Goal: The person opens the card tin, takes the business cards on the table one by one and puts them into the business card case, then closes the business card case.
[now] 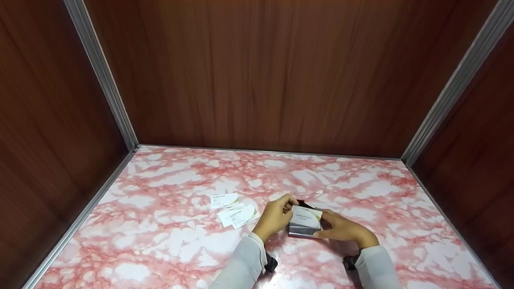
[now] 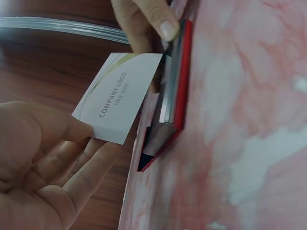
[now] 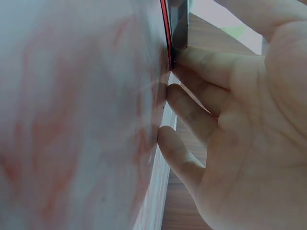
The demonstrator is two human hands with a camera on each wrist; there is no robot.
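My left hand (image 1: 276, 216) pinches a white card (image 2: 117, 98) printed "COMPANY LOGO" by one corner, between thumb and fingers. The card slants over a card case (image 2: 169, 96) with a metal edge and a red outer side, which lies on the table. My right hand (image 1: 345, 229) holds the case at its right side, thumb at the near edge and fingers behind. In the right wrist view the case (image 3: 179, 24) shows at the top, at the fingertips of my right hand (image 3: 240, 120), with two lower fingertips touching the table.
Several white cards (image 1: 237, 216) lie partly overlapped on the table to the left of my left hand. The pink and white marbled table (image 1: 168, 241) is bounded by brown wood panels (image 1: 257, 80) at the back and both sides, with grey metal strips (image 1: 100, 72) at the corners.
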